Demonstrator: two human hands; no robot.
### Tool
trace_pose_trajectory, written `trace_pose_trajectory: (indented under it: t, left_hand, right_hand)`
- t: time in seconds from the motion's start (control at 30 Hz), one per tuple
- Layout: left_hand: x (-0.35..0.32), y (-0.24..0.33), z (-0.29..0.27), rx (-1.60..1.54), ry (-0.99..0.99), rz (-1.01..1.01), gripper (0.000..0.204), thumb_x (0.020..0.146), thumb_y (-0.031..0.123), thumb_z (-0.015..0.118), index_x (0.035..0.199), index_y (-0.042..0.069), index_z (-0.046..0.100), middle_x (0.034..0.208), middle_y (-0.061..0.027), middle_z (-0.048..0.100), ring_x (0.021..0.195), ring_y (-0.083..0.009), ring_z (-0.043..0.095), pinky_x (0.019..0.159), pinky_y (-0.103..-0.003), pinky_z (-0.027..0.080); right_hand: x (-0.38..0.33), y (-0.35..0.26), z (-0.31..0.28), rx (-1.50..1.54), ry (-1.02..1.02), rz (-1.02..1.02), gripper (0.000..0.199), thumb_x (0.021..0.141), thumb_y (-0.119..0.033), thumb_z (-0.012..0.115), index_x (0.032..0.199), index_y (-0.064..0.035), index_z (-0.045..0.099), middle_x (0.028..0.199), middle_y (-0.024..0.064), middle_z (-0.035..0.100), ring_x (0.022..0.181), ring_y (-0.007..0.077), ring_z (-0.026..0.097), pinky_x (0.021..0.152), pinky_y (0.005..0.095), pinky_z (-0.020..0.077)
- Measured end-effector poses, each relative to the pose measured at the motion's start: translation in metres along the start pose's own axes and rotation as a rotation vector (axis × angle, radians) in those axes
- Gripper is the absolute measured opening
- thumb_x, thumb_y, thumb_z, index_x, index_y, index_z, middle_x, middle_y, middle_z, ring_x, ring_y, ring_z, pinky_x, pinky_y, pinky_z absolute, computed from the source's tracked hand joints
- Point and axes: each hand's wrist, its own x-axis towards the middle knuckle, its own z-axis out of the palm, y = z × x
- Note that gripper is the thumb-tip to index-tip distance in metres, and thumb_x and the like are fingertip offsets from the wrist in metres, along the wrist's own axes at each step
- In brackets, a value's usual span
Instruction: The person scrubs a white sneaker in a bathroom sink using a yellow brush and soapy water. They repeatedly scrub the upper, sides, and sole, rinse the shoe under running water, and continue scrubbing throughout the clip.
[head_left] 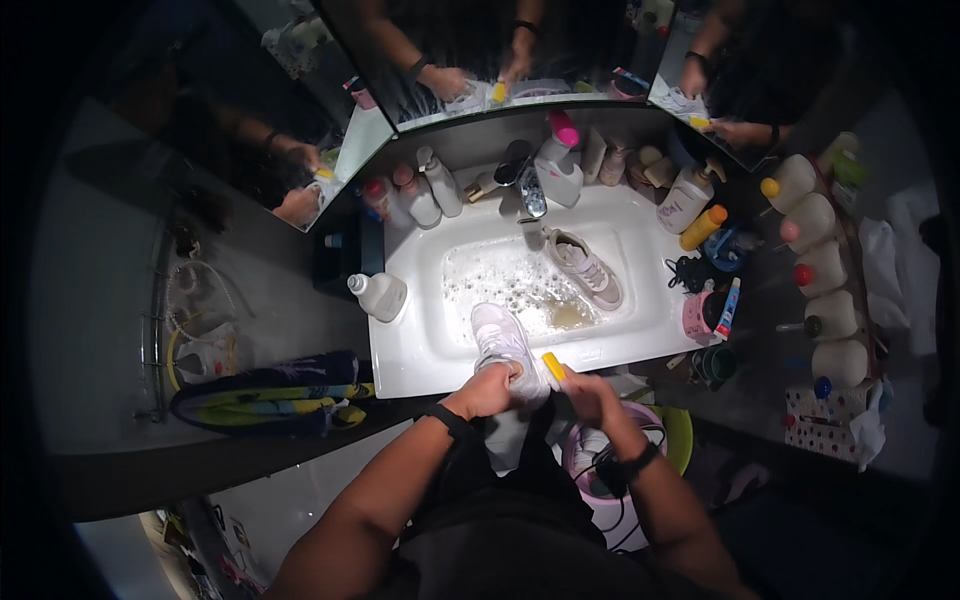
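My left hand (483, 392) is closed on a pale sneaker (498, 333), its thumb at the shoe's opening. The sneaker is held over the front rim of the white sink (415, 360), toe pointing away from me. My right hand (594, 398) grips what looks like a small yellow scrubbing brush (553, 366) beside the sneaker's heel. Its bristles are hard to make out. A second sneaker (590, 272), beige and wet-looking, lies in the basin under the faucet (532, 200). Suds and a patch of brownish water (568, 313) cover the basin floor around it.
Several bottles line the sink's back edge, including a pink-capped white one (560, 170). A white bottle (380, 297) stands on the left rim. At the right are a pump bottle (685, 198), an orange-yellow bottle (704, 228) and a pink cup (698, 315). Mirrors (500, 60) rise behind.
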Motion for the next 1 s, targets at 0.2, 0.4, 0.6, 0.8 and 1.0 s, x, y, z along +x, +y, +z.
trace_pose_trajectory:
  t: [0.2,0.4,0.6,0.8,1.0]
  left_hand:
    - [0.010,-0.006,0.000,0.011,-0.087,-0.015,0.039,0.079,0.022,0.087,0.104,-0.002,0.068,0.095,-0.0198,0.072,0.090,-0.0314,0.070,0.085,-0.040,0.055]
    - [0.018,-0.015,0.006,-0.017,-0.083,0.120,0.038,0.080,0.016,0.082,0.112,-0.001,0.069,0.104,-0.0217,0.074,0.101,-0.0331,0.072,0.090,-0.042,0.056]
    - [0.027,-0.005,0.003,-0.001,-0.081,0.116,0.037,0.082,0.014,0.081,0.116,0.001,0.071,0.105,-0.0199,0.076,0.098,-0.0330,0.074,0.089,-0.041,0.057]
    - [0.024,-0.009,0.005,-0.009,-0.056,0.053,0.034,0.085,0.018,0.083,0.114,0.003,0.074,0.101,-0.0185,0.077,0.093,-0.0305,0.074,0.087,-0.040,0.058]
    - [0.026,-0.019,0.008,-0.069,-0.073,0.119,0.032,0.085,0.010,0.083,0.116,0.004,0.076,0.103,-0.0101,0.079,0.096,-0.0197,0.074,0.089,-0.036,0.058]
  right_hand:
    - [-0.022,-0.044,0.031,0.338,0.362,-0.295,0.039,0.109,-0.023,0.050,0.139,-0.0011,0.062,0.100,0.0296,0.071,0.092,0.0481,0.071,0.074,0.0498,0.0572]
    - [-0.048,-0.087,0.059,-0.094,0.925,-0.479,0.036,0.099,-0.009,0.074,0.134,-0.0024,0.071,0.079,0.0163,0.071,0.058,0.0343,0.064,0.058,0.0390,0.0550]
    - [-0.038,-0.108,0.047,0.113,0.551,0.076,0.043,0.106,-0.027,0.059,0.142,-0.0047,0.064,0.081,0.0279,0.068,0.075,0.0482,0.069,0.062,0.0530,0.0542]
    - [-0.045,-0.104,0.067,0.107,0.570,0.154,0.049,0.106,-0.033,0.057,0.151,-0.0137,0.058,0.083,0.0258,0.072,0.077,0.0491,0.071,0.070,0.0598,0.0564]
    - [-0.039,-0.095,0.076,0.075,0.417,0.248,0.049,0.106,-0.036,0.057,0.149,-0.0119,0.061,0.079,0.0269,0.070,0.072,0.0482,0.070,0.066,0.0589,0.0553]
